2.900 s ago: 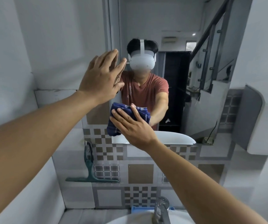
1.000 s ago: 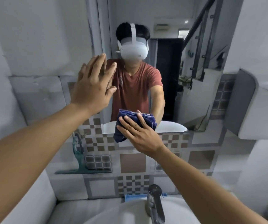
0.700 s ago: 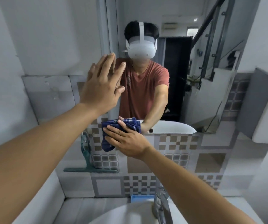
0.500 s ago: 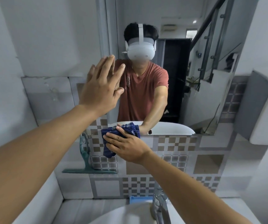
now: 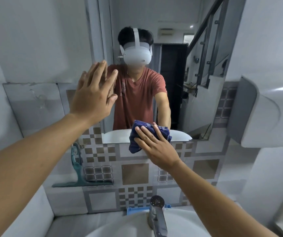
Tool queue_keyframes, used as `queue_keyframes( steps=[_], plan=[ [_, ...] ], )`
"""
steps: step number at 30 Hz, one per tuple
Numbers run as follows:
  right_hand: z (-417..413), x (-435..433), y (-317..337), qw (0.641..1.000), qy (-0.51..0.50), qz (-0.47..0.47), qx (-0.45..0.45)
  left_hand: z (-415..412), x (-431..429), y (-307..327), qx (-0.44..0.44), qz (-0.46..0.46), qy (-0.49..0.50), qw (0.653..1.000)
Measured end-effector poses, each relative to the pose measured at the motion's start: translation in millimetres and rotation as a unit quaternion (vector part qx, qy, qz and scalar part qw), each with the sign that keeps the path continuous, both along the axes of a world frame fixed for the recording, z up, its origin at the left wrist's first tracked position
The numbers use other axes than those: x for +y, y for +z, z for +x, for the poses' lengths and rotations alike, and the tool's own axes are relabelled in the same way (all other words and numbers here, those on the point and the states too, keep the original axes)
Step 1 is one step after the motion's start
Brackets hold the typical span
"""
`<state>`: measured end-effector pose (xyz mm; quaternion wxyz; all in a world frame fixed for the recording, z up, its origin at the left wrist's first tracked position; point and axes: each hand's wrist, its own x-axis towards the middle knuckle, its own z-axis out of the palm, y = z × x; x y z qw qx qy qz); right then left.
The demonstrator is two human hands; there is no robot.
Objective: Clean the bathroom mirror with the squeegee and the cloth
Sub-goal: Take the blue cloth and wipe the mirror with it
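Note:
The wall mirror (image 5: 204, 103) fills the upper middle and reflects a person in a red shirt. A folded dark blue cloth (image 5: 133, 142) lies pressed against the mirror's bottom edge under my right hand (image 5: 156, 147), whose fingers are spread flat over it. My left hand (image 5: 92, 94) is open, palm flat on the mirror's left edge, holding nothing. The green squeegee (image 5: 79, 175) hangs on the tiled wall at lower left, apart from both hands.
A white basin (image 5: 120, 226) with a chrome tap (image 5: 157, 214) sits directly below. A blue object (image 5: 133, 211) lies behind the tap. A white and grey dispenser (image 5: 267, 110) juts from the right wall. Patterned tiles (image 5: 135, 173) cover the wall under the mirror.
My right hand slid the cloth left along the mirror's bottom edge, then back to the right. My left hand stayed flat on the mirror's left side.

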<state>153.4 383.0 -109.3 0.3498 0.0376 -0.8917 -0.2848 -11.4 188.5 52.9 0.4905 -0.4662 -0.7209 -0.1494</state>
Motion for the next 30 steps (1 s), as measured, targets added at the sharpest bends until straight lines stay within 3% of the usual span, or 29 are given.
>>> queue_keyframes(
  steps=[4, 9, 11, 14, 20, 25, 30],
  plan=[
    [16.9, 22.4, -8.6, 0.998, -0.036, -0.033, 0.033, -1.0, -0.4, 0.8, 0.0, 0.001, -0.003, 1.0],
    [35.5, 40.6, -25.1, 0.967, -0.072, -0.194, 0.151, -0.9, -1.1, -0.1, -0.004, 0.001, -0.006, 1.0],
    [41.0, 40.6, -30.2, 0.923, -0.062, -0.321, 0.204, -1.3, -1.1, 0.1, -0.004, 0.0, -0.006, 1.0],
    [42.5, 36.0, -29.5, 0.827, -0.034, -0.487, 0.278, -1.1, -0.5, 0.2, -0.005, 0.003, -0.011, 1.0],
    [35.1, 24.3, -30.2, 0.691, -0.05, -0.623, 0.363, -0.8, -2.0, 0.8, -0.004, 0.009, -0.016, 1.0],
    [33.9, 24.3, -27.6, 0.658, -0.061, -0.638, 0.395, -2.5, -2.5, 1.1, 0.004, 0.006, -0.011, 1.0],
    [39.7, 25.0, -25.5, 0.665, -0.089, -0.625, 0.398, -4.1, -1.4, 0.8, 0.009, 0.006, -0.013, 1.0]
  ],
)
